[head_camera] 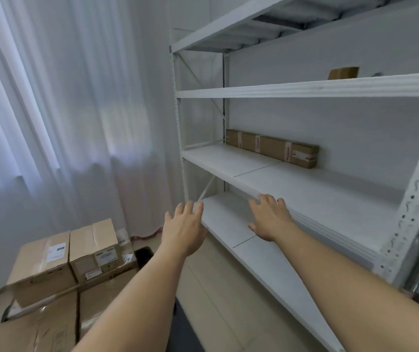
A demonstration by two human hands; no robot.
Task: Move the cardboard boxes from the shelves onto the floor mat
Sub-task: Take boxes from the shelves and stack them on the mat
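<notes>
1. Left hand (183, 231): arm stretched forward, back of the hand to the camera, fingers straight and loosely spread, holding nothing. It hovers just off the left front corner of the lower board of the white metal shelving unit (317, 88).
2. Right hand (269, 219): arm stretched forward, palm down, fingers extended and slightly fanned, holding nothing. The fingertips lie at the front edge of the middle board; whether they touch it cannot be told.
3. Long flat brown cardboard box with pink tape bands (272, 147): lies lengthwise along the back edge of the middle board, toward its left end, against the wall.
4. Small brown cardboard box (343, 73): stands on the board above, toward its back edge, partly hidden behind that board's front lip.
5. Two taped brown cardboard cartons with white labels (66, 260): side by side, touching, stacked on larger flat cardboard boxes (51, 318) on the floor at lower left.
6. Dark floor mat (144, 254): only a small part shows beside and beneath the stack.
7. White sheer curtain (64, 110): hangs along the wall left of the shelving.
</notes>
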